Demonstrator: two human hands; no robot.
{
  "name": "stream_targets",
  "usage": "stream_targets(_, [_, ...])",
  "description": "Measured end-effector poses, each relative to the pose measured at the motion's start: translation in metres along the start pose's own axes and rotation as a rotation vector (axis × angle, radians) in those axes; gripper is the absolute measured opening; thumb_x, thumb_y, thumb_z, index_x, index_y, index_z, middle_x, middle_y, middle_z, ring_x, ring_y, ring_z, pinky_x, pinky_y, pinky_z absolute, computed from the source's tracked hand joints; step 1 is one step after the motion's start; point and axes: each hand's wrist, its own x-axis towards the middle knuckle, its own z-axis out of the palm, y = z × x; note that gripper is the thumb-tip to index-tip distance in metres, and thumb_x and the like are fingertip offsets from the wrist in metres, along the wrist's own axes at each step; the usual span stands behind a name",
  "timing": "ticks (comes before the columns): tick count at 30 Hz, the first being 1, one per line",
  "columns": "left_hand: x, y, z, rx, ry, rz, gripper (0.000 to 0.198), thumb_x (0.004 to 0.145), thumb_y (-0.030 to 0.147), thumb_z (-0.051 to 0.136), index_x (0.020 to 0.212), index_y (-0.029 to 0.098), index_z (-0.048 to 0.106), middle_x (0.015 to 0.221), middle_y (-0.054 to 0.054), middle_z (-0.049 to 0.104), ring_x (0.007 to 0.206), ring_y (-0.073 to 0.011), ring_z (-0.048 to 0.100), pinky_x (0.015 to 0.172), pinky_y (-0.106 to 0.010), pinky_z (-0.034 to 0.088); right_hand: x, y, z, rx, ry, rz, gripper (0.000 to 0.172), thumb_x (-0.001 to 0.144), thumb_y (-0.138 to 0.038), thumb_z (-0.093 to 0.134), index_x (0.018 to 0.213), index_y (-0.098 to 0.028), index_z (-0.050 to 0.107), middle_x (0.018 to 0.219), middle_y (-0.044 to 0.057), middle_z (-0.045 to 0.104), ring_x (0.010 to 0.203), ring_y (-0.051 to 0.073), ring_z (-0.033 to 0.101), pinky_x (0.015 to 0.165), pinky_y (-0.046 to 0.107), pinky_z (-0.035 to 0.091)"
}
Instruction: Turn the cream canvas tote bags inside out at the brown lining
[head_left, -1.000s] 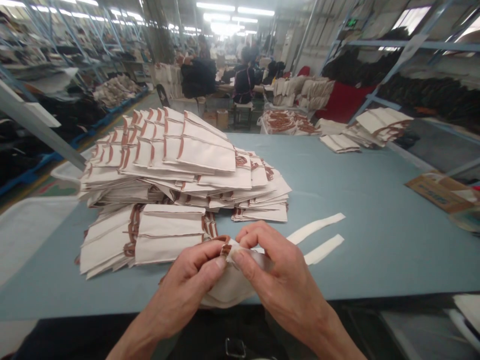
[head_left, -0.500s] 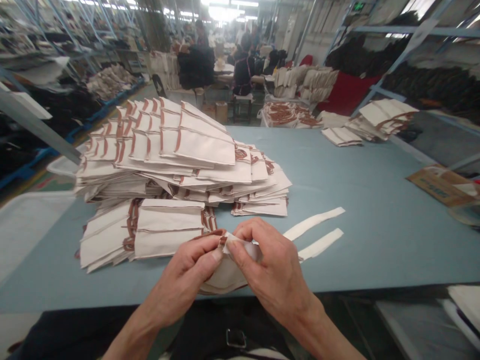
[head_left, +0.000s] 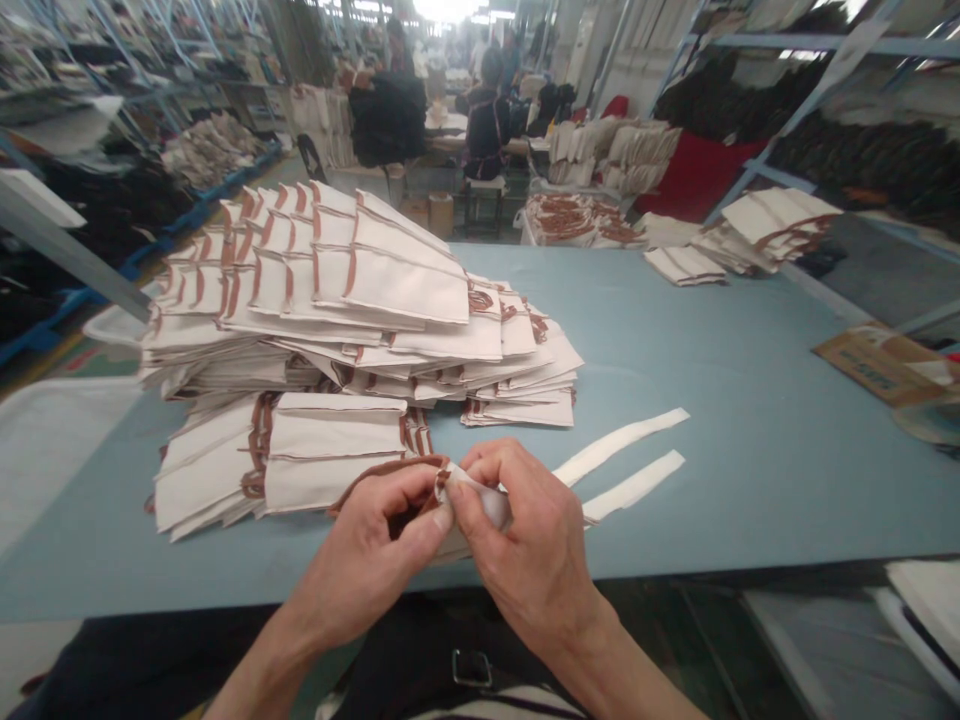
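Note:
A cream fabric piece with brown edging [head_left: 390, 466] is held up just above the near edge of the table. My left hand [head_left: 379, 545] pinches its edge between thumb and forefinger. Close against it, my right hand [head_left: 525, 540] grips a folded white part [head_left: 491, 503] of the same piece, its thumb near the left fingertips. Much of the piece is hidden behind my hands. To the right of my right hand, two cream fabric strips [head_left: 626, 440] stretch out over the table. Bundles of cream panels [head_left: 337, 430] lie just beyond my left hand.
A tall heap of cream panels with brown trim [head_left: 405, 270] covers the left of the blue-green table [head_left: 735, 430]. More panels [head_left: 780, 225] lie at the far right corner, with a brown paper package [head_left: 885, 365] at the right edge. A person [head_left: 487, 120] sits in the background.
My hands stay together at the fabric edge, the right one turned slightly inward. More brown edging now shows above my left hand, and less of the cream cloth shows below.

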Motion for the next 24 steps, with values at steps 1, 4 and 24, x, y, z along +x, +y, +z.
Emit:
stream_targets(1, [0.001, 0.000, 0.001, 0.033, 0.016, 0.010, 0.031, 0.095, 0.037, 0.054, 0.070, 0.019, 0.051, 0.071, 0.001, 0.052, 0.066, -0.0140, 0.044, 0.059, -0.025, 0.034, -0.001, 0.001, 0.001, 0.011, 0.006, 0.005, 0.020, 0.098, -0.022, 0.058, 0.077, -0.023, 0.057, 0.083, 0.002, 0.070, 0.078, 0.018, 0.065, 0.073, 0.031, 0.046])
stream_targets(4, [0.002, -0.002, 0.004, 0.130, 0.056, 0.039, 0.031, 0.096, 0.030, 0.049, 0.067, 0.020, 0.048, 0.065, 0.004, 0.043, 0.060, -0.0122, 0.039, 0.055, -0.025, 0.030, -0.003, 0.004, 0.003, 0.050, 0.013, 0.009, 0.019, 0.098, -0.021, 0.058, 0.079, -0.023, 0.056, 0.084, 0.002, 0.069, 0.079, 0.018, 0.066, 0.073, 0.030, 0.047])
stream_targets(24, [-0.006, -0.010, 0.017, 0.317, 0.304, 0.238, 0.027, 0.087, 0.014, 0.049, 0.063, 0.020, 0.060, 0.060, 0.003, 0.062, 0.056, -0.0131, 0.058, 0.057, -0.023, 0.043, 0.026, 0.016, -0.019, 0.169, -0.488, 0.230, 0.023, 0.089, -0.030, 0.074, 0.074, -0.021, 0.057, 0.065, -0.007, 0.055, 0.060, 0.011, 0.048, 0.057, 0.023, 0.034])
